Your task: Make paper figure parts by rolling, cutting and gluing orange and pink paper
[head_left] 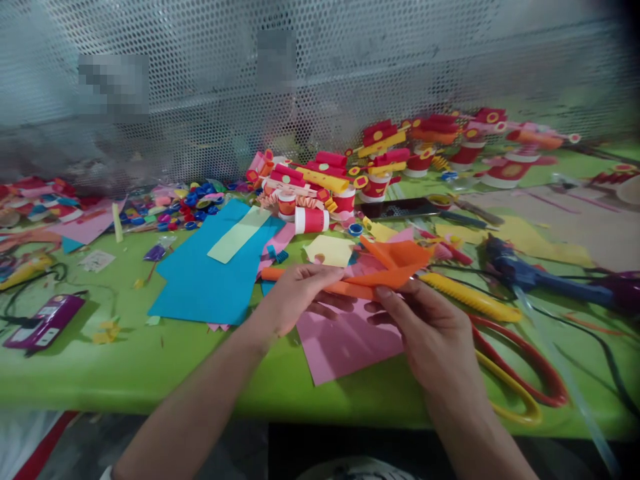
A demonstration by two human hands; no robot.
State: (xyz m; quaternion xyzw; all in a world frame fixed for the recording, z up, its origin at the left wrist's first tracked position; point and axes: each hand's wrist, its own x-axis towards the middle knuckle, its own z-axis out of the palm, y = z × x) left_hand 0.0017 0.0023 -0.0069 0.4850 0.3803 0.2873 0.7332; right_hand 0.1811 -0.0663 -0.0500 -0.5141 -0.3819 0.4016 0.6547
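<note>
Both hands grip one piece of orange paper [397, 267], partly rolled into a thin tube with a loose flap standing up at its right. My left hand [297, 300] closes over the tube's left part, whose end pokes out past the fingers. At the right, my right hand [435, 327] pinches the paper between thumb and fingers. Under the hands lies a pink sheet [345, 353] on the green table. Blue sheets [210, 287] with a pale yellow-green strip [240, 235] lie left of them. Scissors [543, 387] with red and yellow handles rest beside my right hand.
Paper-cup models [380, 183] in red and yellow stand along the perforated metal wall [200, 100]. A red-wrapped cup [312, 220] lies sideways. Blue and yellow glue guns with cables [545, 277] are at the right. Colourful caps [195, 200] and a purple box [47, 321] are leftward.
</note>
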